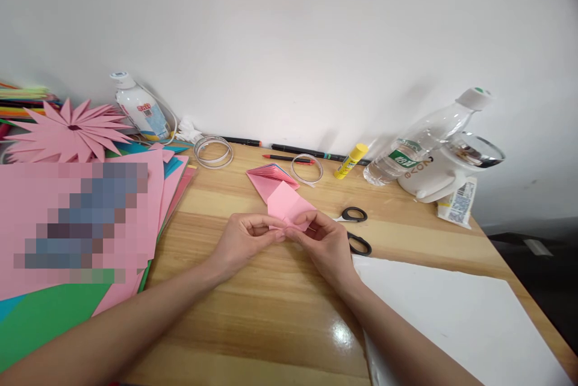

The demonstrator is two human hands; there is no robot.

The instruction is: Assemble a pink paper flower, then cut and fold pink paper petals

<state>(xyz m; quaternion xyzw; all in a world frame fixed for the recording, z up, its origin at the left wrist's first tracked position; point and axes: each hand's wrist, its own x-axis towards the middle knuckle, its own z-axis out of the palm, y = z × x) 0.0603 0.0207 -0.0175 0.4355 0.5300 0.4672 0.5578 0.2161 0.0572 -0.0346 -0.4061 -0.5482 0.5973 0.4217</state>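
My left hand [238, 242] and right hand [330, 246] both pinch the near edge of a folded pale pink paper piece [287, 202] over the brown wooden bench [257, 314], neither nearer; its blunt point aims away from me.

forearms [158, 308] angled inward, hands [327, 247] close together, fingers [258, 222] bent, pinching, thumb tips [279, 235] side by side

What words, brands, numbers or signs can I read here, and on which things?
"ove": white mug; its first letter is unclear.
Too small or blurred: green label on the clear bottle, red print on the white bottle, marks on the yellow glue stick and packet.
Held pink paper: none visible.
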